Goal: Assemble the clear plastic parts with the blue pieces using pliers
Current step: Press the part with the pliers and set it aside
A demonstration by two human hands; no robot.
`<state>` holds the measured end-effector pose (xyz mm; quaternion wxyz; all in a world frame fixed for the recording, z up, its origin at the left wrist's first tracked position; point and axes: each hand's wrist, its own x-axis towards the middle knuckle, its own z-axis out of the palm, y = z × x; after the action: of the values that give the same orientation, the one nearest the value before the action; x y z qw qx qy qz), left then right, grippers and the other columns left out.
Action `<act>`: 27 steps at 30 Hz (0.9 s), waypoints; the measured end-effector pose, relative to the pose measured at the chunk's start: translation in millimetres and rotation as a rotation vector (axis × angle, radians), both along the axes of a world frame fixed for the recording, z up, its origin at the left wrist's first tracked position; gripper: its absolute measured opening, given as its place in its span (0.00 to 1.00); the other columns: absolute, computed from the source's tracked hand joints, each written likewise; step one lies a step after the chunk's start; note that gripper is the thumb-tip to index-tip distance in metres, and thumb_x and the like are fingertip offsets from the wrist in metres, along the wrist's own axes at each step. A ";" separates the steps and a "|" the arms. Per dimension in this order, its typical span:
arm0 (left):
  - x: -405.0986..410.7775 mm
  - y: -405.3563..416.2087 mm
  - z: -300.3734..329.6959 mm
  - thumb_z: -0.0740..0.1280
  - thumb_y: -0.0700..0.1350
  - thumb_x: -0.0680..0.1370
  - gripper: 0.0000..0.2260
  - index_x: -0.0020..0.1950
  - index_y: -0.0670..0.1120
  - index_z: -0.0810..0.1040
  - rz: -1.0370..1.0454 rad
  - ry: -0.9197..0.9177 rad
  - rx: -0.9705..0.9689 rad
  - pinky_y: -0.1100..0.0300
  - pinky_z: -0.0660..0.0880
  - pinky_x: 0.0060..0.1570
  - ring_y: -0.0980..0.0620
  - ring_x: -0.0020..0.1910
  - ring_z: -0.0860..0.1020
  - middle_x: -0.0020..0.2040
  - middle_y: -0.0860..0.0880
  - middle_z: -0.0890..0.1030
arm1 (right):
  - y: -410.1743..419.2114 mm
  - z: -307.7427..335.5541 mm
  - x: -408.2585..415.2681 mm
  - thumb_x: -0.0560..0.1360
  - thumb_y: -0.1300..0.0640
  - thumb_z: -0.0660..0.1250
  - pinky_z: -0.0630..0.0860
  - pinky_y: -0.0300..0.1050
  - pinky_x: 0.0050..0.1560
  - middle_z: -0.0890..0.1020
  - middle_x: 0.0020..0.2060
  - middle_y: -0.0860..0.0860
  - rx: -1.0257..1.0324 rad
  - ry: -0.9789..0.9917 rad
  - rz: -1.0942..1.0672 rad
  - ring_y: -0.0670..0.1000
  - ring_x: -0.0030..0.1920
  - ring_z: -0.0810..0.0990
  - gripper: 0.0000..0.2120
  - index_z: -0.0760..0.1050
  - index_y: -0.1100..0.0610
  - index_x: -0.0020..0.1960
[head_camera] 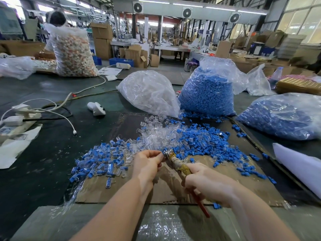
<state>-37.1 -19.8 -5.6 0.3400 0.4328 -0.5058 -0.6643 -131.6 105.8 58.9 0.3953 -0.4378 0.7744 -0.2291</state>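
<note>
The pliers (175, 161) are gripped by the right hand (206, 183), fingers curled round the handles. A small part is pinched by the left hand (147, 164) at the pliers' tip. Blue pieces (213, 143) and clear parts (156, 134) are piled on the cardboard (173, 192) just beyond.

No text, label or number is legible on any bag, box or tool.
</note>
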 end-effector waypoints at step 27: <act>-3.3 1.3 -5.1 0.68 0.38 0.75 0.03 0.47 0.44 0.79 0.067 0.045 0.033 0.56 0.76 0.33 0.49 0.34 0.78 0.42 0.42 0.81 | -0.8 -1.5 7.3 0.74 0.63 0.57 0.62 0.35 0.25 0.71 0.40 0.49 -0.057 0.047 -0.040 0.45 0.29 0.66 0.04 0.69 0.56 0.44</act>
<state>-40.4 -18.6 -10.7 0.3662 0.4398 -0.4724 -0.6703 -124.3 105.0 57.4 0.3596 -0.4385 0.7852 -0.2486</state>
